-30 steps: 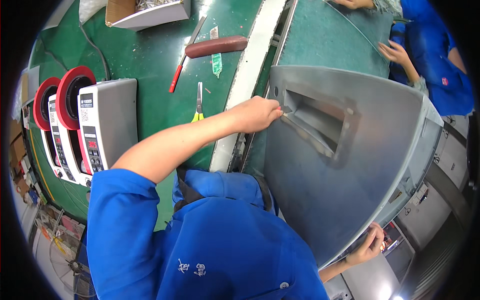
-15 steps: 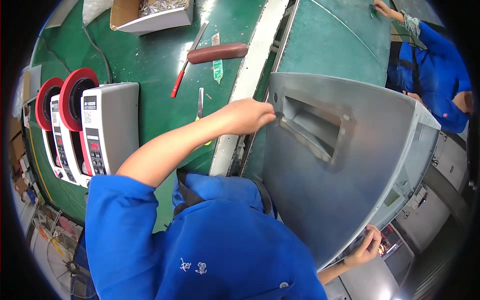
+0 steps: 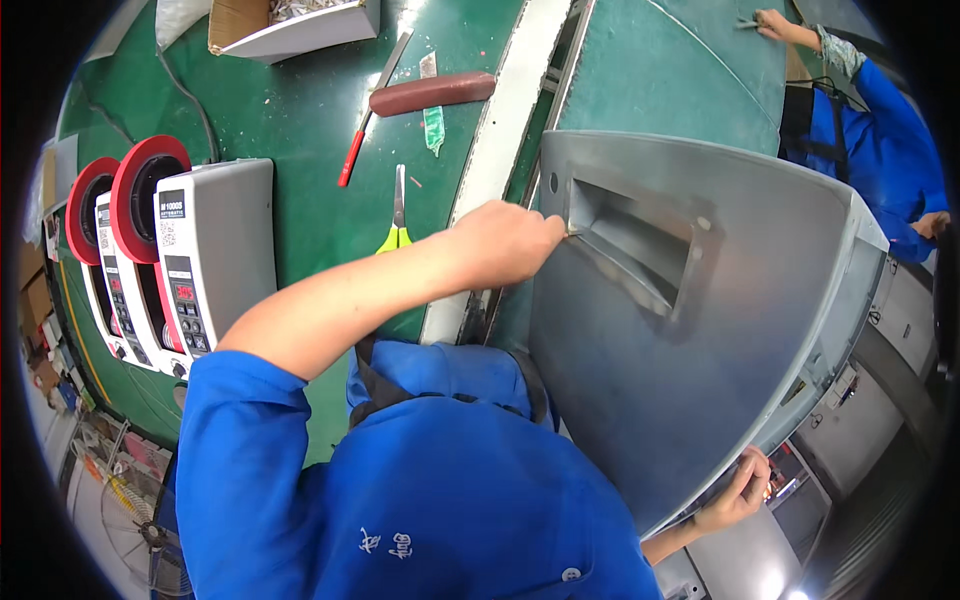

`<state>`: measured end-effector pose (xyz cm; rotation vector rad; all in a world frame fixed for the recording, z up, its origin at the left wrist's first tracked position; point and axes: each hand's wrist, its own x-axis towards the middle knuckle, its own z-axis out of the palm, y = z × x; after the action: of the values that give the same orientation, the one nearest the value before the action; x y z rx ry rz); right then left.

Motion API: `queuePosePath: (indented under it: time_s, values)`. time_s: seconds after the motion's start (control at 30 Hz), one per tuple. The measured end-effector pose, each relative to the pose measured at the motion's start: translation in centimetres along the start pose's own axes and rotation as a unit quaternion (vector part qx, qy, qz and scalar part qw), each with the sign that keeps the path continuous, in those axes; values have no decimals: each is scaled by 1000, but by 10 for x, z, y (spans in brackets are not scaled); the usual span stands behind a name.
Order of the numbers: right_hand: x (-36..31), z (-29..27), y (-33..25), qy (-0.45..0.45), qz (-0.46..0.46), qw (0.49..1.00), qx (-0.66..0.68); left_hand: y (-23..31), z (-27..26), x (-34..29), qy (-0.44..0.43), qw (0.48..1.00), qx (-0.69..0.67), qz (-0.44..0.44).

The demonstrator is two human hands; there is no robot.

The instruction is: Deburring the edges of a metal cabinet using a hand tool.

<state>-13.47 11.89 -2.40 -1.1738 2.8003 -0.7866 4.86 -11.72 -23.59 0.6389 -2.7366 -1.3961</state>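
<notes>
A large grey metal panel point(image 3: 660, 400) with folded edges stands tilted before me on the right. Near its top is a rectangular recess point(image 3: 640, 235) with a smudged border, and a small round hole lies to its left. My left hand point(image 3: 510, 243) reaches across to the recess's left corner, its fingers pinched. Whatever they may hold is too small to make out. Lower down, my right hand point(image 3: 735, 492) grips the panel's right edge, fingers curled against the rim.
Two white tape dispensers point(image 3: 225, 250) with red reels stand left on the green bench. Yellow-handled scissors point(image 3: 397, 215), a red-handled file point(image 3: 360, 140), a brown bar point(image 3: 435, 93) and a box of small parts point(image 3: 300, 32) lie beyond. A co-worker's hand point(image 3: 785, 27) shows far right.
My left hand has moved slightly right, closer against the recess's corner. The scissors' yellow handles show more now. My right hand keeps its hold on the edge. The co-worker's arm has shifted.
</notes>
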Motion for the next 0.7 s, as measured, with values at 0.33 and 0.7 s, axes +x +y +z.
queuePosePath:
  time_s: [0.33, 0.7]
  values:
    - [-2, -4, 8, -8, -10, 1000, 16, -8, -16, 6, 1, 995, -84, -56]
    - [-2, -3, 7, 5, 4, 1000, -14, -5, -16, 13, -93, 993, -74, -25]
